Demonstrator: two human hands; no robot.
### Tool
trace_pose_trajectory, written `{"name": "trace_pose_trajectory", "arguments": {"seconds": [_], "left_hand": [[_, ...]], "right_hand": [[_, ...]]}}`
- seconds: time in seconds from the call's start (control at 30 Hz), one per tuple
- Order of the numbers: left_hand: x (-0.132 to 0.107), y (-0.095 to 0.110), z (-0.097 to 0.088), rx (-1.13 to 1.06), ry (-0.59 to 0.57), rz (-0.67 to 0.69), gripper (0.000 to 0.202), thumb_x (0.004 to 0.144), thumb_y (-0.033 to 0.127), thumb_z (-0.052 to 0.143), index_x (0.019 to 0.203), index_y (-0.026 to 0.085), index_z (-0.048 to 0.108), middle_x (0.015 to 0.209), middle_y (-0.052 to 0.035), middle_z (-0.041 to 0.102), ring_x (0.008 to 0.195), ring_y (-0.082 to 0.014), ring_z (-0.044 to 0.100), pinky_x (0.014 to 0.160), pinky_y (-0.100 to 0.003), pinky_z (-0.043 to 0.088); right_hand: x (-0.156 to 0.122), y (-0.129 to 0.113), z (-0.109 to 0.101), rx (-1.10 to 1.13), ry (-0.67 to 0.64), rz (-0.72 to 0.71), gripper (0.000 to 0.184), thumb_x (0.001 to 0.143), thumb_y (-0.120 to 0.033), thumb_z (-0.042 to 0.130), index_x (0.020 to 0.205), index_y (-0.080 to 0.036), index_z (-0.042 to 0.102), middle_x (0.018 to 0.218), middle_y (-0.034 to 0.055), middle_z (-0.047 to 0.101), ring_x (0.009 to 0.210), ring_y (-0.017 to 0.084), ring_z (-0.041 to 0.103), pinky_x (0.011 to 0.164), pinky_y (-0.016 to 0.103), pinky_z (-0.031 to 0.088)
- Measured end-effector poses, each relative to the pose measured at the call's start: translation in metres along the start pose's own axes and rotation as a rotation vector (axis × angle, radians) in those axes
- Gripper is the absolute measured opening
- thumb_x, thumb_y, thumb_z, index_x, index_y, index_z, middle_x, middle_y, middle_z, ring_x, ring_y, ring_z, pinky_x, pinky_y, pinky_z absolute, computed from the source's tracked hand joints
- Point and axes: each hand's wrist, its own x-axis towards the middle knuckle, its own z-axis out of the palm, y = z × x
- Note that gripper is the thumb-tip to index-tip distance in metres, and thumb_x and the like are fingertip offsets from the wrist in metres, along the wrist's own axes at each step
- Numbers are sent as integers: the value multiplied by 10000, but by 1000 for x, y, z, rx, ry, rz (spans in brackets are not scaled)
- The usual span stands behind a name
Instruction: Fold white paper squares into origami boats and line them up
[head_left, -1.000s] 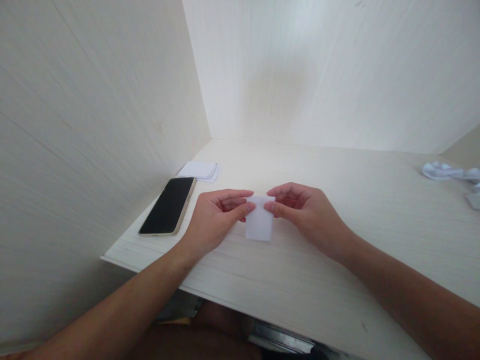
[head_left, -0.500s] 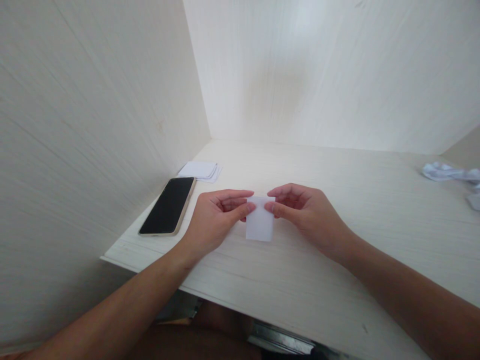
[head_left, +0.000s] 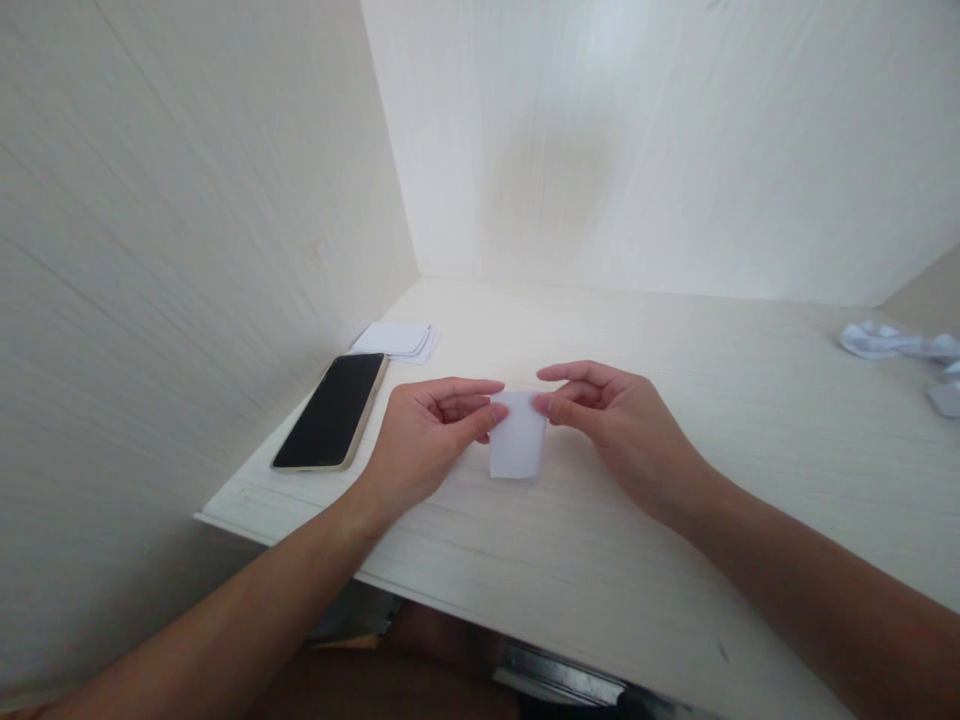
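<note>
Between my hands is a small white piece of paper [head_left: 517,442], upright and rectangular, just above the tabletop. My left hand [head_left: 439,432] pinches its upper left edge, thumb in front and fingers behind. At the upper right edge, my right hand [head_left: 611,420] grips the paper between thumb and fingers, its index finger lifted off and stretched out. The paper looks folded, though its layers cannot be made out. To the left of my left hand lies a black-screened phone [head_left: 330,412] in a pale case.
A few white paper sheets [head_left: 394,338] are stacked behind the phone by the left panel. Crumpled white paper pieces [head_left: 892,342] lie at the far right. The white table [head_left: 675,620] has a back panel [head_left: 637,150] and a front edge near my legs.
My right index finger has lifted away from the paper, and my right thumb has slid slightly toward its edge. My left hand keeps its pinch. The view has shifted slightly.
</note>
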Motion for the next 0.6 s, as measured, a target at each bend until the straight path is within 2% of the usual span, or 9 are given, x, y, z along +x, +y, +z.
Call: {"name": "trace_pose_trajectory", "arguments": {"seconds": [0.13, 0.27, 0.4, 0.6], "left_hand": [[0, 0, 0, -11, -20, 10, 220, 704, 215, 869, 912, 162, 821, 692, -32, 784, 586, -154, 708, 548, -248, 584], [0, 1, -1, -13, -5, 30, 208, 697, 200, 876, 895, 164, 821, 683, -24, 781, 597, -144, 711, 567, -233, 580], [-1, -1, -1, -23, -6, 6, 224, 706, 235, 882, 913, 172, 822, 755, -38, 804, 655, -151, 733, 633, -241, 593], [-1, -5, -1, -45, -27, 32, 233, 721, 255, 877, 935, 184, 822, 774, -41, 805, 664, -148, 728, 641, -240, 583]], "right_hand": [[-1, -5, 0, 12, -34, -68, 321, 699, -321, 861, 971, -192, 750, 628, -53, 658, 597, 113, 574, 687, 300, 488], [-2, -5, -1, -39, -41, -75, 283, 743, -306, 824, 975, -183, 721, 657, -32, 698, 614, 123, 601, 668, 297, 489], [-1, -1, -1, -89, -79, -52, 237, 762, -322, 805, 933, -182, 719, 736, 10, 738, 666, 150, 642, 645, 302, 492], [0, -4, -1, -114, -95, -133, 240, 766, -301, 801, 975, -195, 750, 656, -28, 668, 602, 128, 575, 611, 299, 464]]}}
